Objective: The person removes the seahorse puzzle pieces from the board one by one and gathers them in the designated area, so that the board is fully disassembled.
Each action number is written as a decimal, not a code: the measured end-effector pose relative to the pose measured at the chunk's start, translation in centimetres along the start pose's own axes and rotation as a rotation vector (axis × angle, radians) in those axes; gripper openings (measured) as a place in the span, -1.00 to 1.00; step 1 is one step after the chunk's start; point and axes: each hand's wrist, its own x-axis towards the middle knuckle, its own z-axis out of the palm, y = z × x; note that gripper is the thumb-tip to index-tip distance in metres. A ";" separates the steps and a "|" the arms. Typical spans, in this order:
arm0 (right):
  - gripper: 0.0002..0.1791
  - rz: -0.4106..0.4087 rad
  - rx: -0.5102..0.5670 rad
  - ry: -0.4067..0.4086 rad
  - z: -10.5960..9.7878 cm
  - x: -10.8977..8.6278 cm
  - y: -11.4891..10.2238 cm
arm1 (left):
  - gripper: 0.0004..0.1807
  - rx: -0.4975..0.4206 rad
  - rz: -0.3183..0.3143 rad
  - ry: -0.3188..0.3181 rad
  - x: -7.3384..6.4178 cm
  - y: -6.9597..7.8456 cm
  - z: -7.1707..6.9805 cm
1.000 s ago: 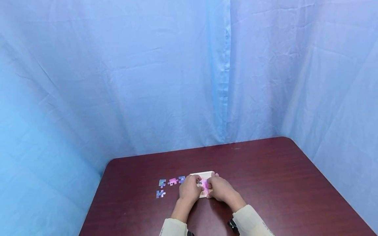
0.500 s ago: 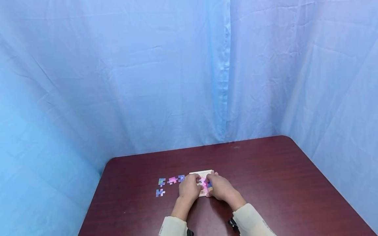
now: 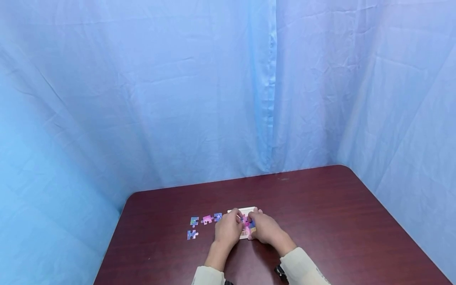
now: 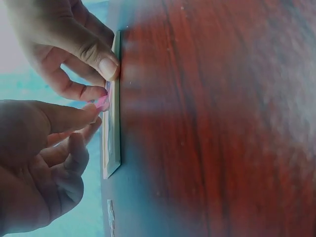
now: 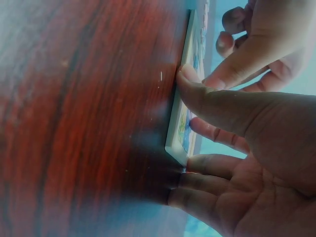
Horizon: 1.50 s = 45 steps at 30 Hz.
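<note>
Left hand (image 3: pixel 228 228) has shifted its fingertips slightly over the puzzle tray (image 3: pixel 247 209) since half a second ago.
They pinch a pink piece (image 4: pixel 102 103) at the tray; the right hand (image 3: pixel 266 227) grips its right side; four loose pieces (image 3: pixel 207 220) lie to its left.

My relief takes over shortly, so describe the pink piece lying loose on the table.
On the dark red table, look left of the left hand to four loose puzzle pieces. The pink piece is the middle of the far row of three, set apart by its pink face from its mostly blue neighbours.
</note>
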 end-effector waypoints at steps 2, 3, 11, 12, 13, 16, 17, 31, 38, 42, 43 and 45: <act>-0.50 -0.001 0.003 -0.001 0.0 0.0 0.0 | -0.83 -0.028 -0.016 0.006 -0.1 -0.1 -0.1; -0.52 -0.001 0.005 -0.002 0.1 0.0 0.1 | -0.84 -0.042 -0.027 0.006 -0.2 -0.2 -0.2; -0.55 -0.009 0.006 -0.002 0.1 0.0 0.2 | -0.87 -0.097 -0.097 0.004 -0.9 -0.3 -1.1; -0.55 -0.007 0.006 -0.001 0.1 0.0 0.1 | -0.86 -0.096 -0.094 0.010 -1.0 -0.2 -1.2; -0.55 -0.007 0.005 0.000 0.1 0.0 0.1 | -0.86 -0.096 -0.090 0.016 -1.0 -0.2 -1.4; -0.54 0.001 0.010 0.001 0.1 0.0 0.1 | -0.86 -0.094 -0.092 0.029 -1.2 -0.2 -1.8; -0.52 0.007 0.012 0.003 0.1 0.0 0.0 | -0.86 -0.096 -0.094 0.032 -1.3 -0.2 -1.9; -0.47 0.020 0.025 0.011 0.3 -0.2 0.0 | -0.87 -0.095 -0.137 0.055 -1.6 -1.3 -2.9; -0.48 0.021 0.024 0.012 0.2 -0.2 0.0 | -0.86 -0.094 -0.169 0.063 -1.6 -2.0 -3.5; -0.48 0.014 0.015 0.015 0.2 -0.1 0.1 | -0.87 -0.088 -0.185 0.065 -1.7 -2.3 -3.9; -0.48 0.012 0.014 0.015 0.2 -0.2 0.1 | -0.88 -0.088 -0.188 0.067 -1.7 -2.4 -4.0; -0.48 0.016 0.018 0.009 0.2 -0.2 0.1 | -0.88 -0.085 -0.186 0.073 -1.7 -2.6 -4.1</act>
